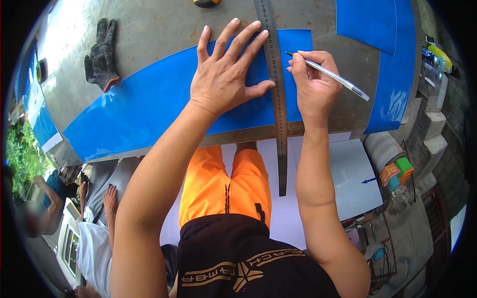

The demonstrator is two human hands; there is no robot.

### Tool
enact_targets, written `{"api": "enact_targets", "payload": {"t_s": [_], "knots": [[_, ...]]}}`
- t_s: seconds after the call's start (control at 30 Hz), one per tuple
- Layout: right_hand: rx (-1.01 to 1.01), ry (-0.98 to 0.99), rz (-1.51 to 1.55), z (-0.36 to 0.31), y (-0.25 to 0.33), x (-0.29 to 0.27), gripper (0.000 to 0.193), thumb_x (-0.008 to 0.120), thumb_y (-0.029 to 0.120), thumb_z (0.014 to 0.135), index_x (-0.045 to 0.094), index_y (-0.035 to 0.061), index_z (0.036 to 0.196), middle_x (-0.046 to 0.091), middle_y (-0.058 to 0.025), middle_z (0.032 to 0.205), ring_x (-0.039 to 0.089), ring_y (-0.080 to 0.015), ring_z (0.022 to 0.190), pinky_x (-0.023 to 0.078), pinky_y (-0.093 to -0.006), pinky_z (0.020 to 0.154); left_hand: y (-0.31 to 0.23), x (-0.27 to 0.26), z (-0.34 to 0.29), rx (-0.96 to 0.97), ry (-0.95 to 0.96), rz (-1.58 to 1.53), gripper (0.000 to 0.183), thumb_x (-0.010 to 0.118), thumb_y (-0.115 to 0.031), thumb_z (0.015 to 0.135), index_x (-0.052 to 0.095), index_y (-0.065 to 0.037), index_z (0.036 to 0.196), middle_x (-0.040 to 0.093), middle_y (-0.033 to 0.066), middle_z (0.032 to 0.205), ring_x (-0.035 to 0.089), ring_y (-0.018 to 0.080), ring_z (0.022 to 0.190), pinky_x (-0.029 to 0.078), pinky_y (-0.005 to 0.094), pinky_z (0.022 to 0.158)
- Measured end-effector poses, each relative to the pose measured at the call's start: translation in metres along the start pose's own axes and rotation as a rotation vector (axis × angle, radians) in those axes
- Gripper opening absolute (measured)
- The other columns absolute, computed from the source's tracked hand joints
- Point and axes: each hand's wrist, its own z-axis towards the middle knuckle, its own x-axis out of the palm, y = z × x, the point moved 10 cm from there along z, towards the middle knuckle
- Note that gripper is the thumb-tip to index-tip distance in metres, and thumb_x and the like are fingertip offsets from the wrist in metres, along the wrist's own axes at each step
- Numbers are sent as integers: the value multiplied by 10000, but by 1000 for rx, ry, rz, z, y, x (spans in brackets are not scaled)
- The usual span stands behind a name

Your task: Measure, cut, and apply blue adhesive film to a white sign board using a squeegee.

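Right fingers: we see the right hand (318, 92) with thumb and forefinger clamped on a clear pen (338, 79), close to its writing end.
Pen tip: it points left and slightly away from the body, over the blue sheet (149, 99); whether it touches down, we cannot tell.
Ruler: the long grey ruler (278, 99) lies just left of the pen tip, between the hands; its long axis runs away from the body, the far end leaning a little left.
Key gap: we judge that everything turns on the narrow space between pen tip and the ruler's right edge; the right hand is on that side.
Left fingers: the left hand (226, 74) lies flat and spread, forefinger and thumb tips at the ruler's left edge; how hard they press, we cannot tell.
Table: the grey table (164, 35) carries the sheet; the ruler's near end juts past its near edge.
Farther left: we find a dark glove (102, 57), its orange cuff at the sheet's curved edge.
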Motion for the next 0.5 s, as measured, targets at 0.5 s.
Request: {"api": "enact_targets", "payload": {"t_s": [0.5], "knots": [[13,55,-19,-8,-3,-3,98,730,-43,881,675,-16,957,664,-54,885,643,-83,776,546,-213,688,-1,-2,0,4,-8,-8,943,654,-768,774,390,-304,1552,335,-45,1613,239,208,1519,54,520,1263]]}}
